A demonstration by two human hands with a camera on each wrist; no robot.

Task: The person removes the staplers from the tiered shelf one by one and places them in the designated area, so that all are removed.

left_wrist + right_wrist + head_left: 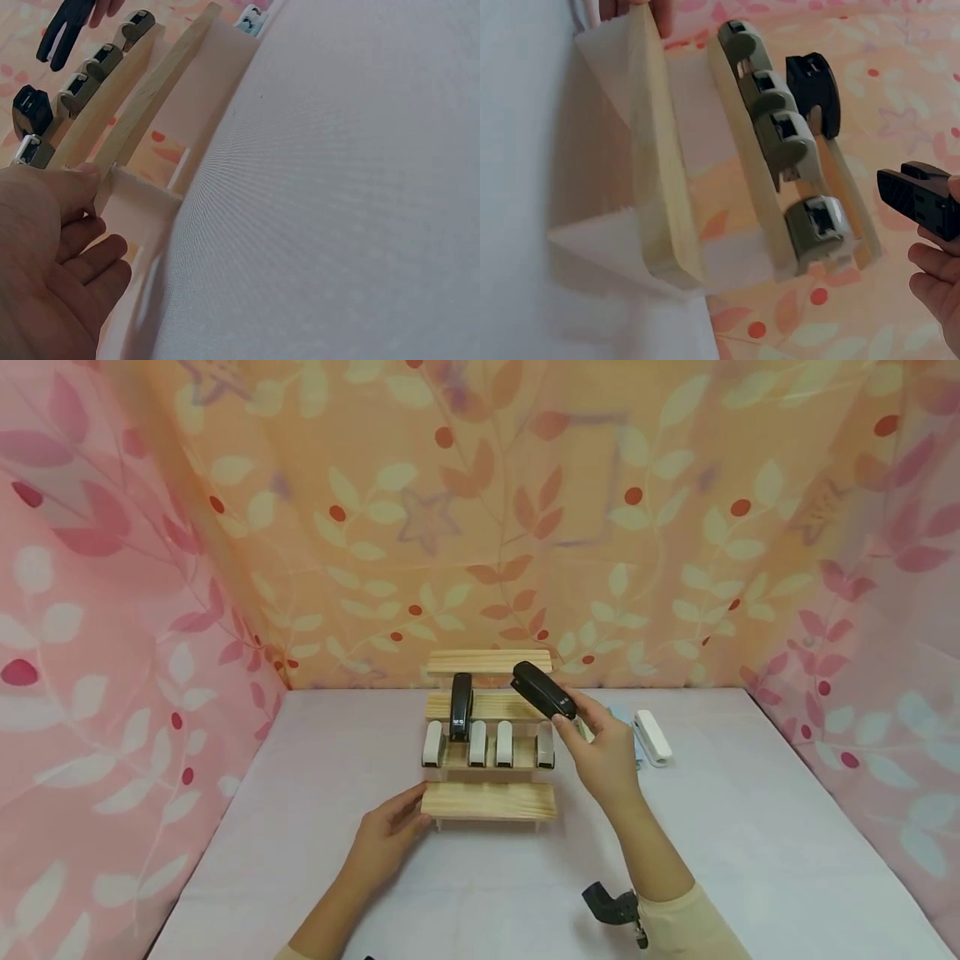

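Observation:
A tiered display rack with pale wooden boards [487, 800] and white supports stands in the middle of the table. My left hand [386, 835] holds the left end of its lowest board, thumb against the board's end in the left wrist view. My right hand [606, 752] grips a black stapler [543, 691] above the rack's upper right side, its front pointing up and left. Another black stapler [461, 710] stands on the third board from the front, at the left. Several grey-and-white staplers [432, 743] line the second board, with a wider gap before the rightmost stapler [545, 745].
To the right of the rack lie a long white object [652, 739] and a light blue item [638, 747], partly behind my right hand. A black wrist mount [611, 906] hangs by the right sleeve. Patterned cloth [495, 527] walls the table's back and sides.

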